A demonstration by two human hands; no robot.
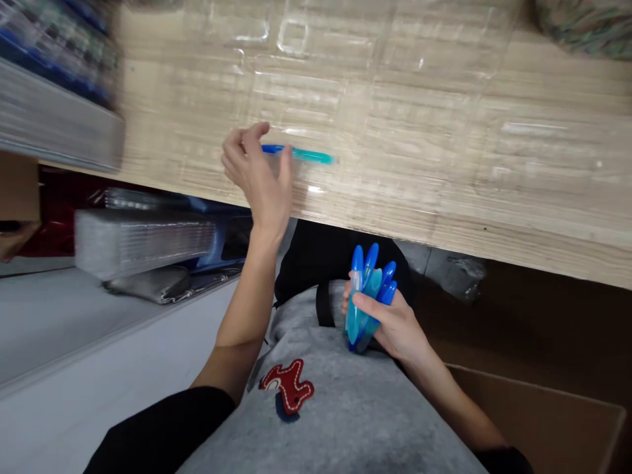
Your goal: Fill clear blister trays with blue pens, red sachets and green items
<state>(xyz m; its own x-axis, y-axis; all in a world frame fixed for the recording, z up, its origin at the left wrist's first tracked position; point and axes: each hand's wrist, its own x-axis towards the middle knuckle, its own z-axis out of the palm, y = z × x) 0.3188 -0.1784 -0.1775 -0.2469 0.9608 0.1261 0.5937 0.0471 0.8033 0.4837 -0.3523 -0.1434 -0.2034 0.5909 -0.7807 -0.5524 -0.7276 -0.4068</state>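
Observation:
My left hand (261, 174) is over the front part of the wooden table (494, 237), its fingers apart and curved. Beside its thumb and fingertips lies one blue and turquoise pen (313, 156) in a clear plastic tray (296, 95); whether the fingers touch it I cannot tell. Close to my body, below the table edge, my right hand (395, 322) is wrapped round a bundle of several blue and turquoise pens (365, 283), their blue ends fanned upward.
Stacked clear trays (54, 118) stand at the table's left end, with more trays (148, 240) on a lower surface. A patterned bundle (587, 26) sits at the back right. Cardboard (538, 415) is at the lower right.

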